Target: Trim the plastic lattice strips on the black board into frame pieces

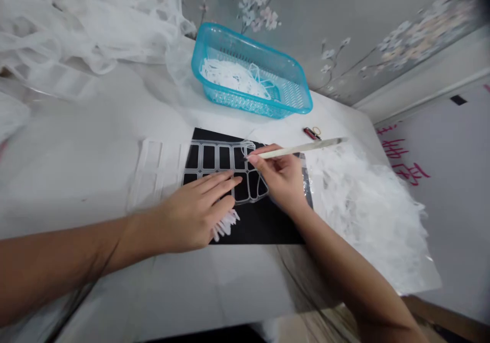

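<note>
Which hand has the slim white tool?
The right hand: its fingers grip the slim white tool, while the left hand lies over the gridded sheet without one.

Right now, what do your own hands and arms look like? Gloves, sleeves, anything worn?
The left hand and right hand are both ungloved. The left forearm and right forearm show no sleeve, watch or bracelet. No cables or markings visible. Nails are too blurred to tell.
</note>
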